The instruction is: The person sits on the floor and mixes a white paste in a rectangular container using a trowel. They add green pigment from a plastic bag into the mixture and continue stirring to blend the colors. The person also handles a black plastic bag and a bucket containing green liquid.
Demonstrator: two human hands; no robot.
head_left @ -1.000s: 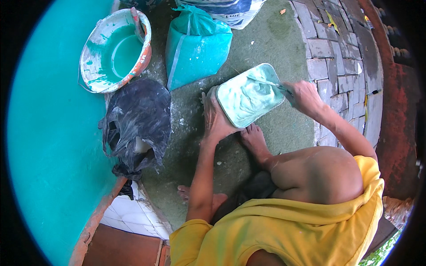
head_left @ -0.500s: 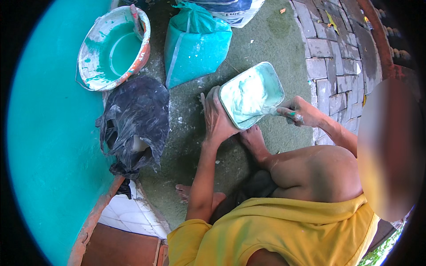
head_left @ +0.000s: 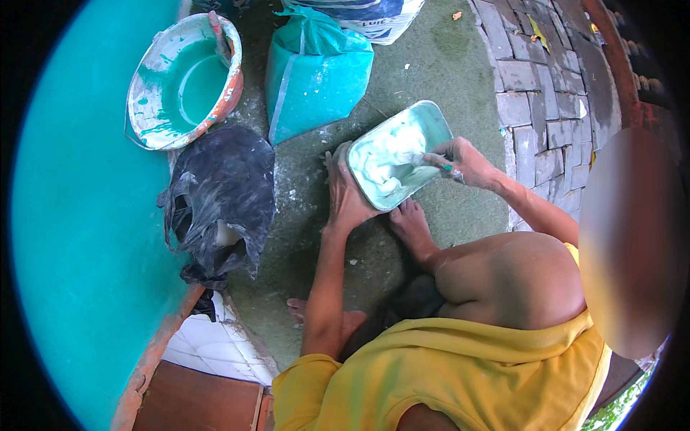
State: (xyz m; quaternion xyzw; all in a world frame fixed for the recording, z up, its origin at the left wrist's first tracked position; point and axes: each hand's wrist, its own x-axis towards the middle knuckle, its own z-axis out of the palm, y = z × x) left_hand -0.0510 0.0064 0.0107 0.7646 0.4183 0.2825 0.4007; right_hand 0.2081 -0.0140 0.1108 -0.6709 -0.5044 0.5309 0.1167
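My left hand (head_left: pixel 348 194) grips the near left side of a pale green rectangular tub (head_left: pixel 436 123), its fingers along the outer wall. Thick white paste (head_left: pixel 392 154) lies in lumps inside the tub. From the right, my right hand (head_left: pixel 463 164) is closed on a putty knife (head_left: pixel 415 159) over the tub's right edge. The knife's tip is sunk in the paste, and its handle is mostly hidden by my fingers. Both hands look dusted with white. The tub is tilted, just beyond my bare foot (head_left: pixel 412 224).
A bucket (head_left: pixel 140 86) with green paint and a brush stands far left by the green wall (head_left: pixel 86 201). Nearer is a crumpled black plastic bag (head_left: pixel 230 179). A teal sack (head_left: pixel 316 79) and a white-blue sack (head_left: pixel 388 25) stand beyond. Brick paving (head_left: pixel 535 115) runs along the right.
My right hand has moved left and slightly down over the tub, pushing the putty knife deeper in. The paste has gone from a smooth spread to lumps. The tub has shifted slightly left.
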